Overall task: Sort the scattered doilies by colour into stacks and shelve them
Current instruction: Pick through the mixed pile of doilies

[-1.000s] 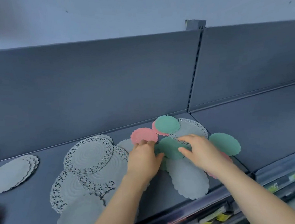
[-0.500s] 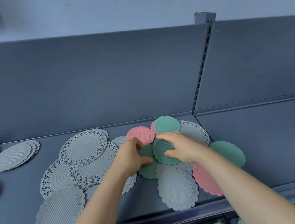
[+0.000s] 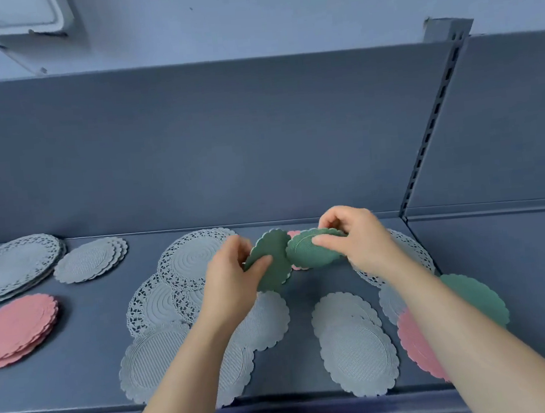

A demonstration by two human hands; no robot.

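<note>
Doilies lie spread over a dark grey shelf (image 3: 80, 364), which has a back panel (image 3: 226, 144) of the same colour and a slotted upright (image 3: 429, 133) at its right end. At the far left sits the biggest pile, a stack of grey lace rounds (image 3: 13, 267). A pink stack (image 3: 15, 327) lies in front of it, and a smaller stack of grey scalloped ones (image 3: 91, 260) lies just beside it.

In the middle, loose grey lace doilies (image 3: 190, 261) overlap one another. Grey oval doilies (image 3: 360, 353) lie near the front edge, some partly under the left forearm. On the right, a pink doily (image 3: 418, 348) and a green doily on the shelf (image 3: 477, 297) are each partly hidden by the right forearm.

Both hands are raised above the middle of the shelf. The left hand (image 3: 234, 275) pinches a first green doily (image 3: 274, 262) between thumb and curled fingers, tilted up on edge. The right hand (image 3: 359, 235) pinches a second green doily (image 3: 311, 252), with the thumb on its upper face and the fingers curled behind. Whether it grips one sheet or several is hard to tell. The two held pieces meet at their inner edges. A small pink doily (image 3: 295, 234) peeks out behind them.
</note>
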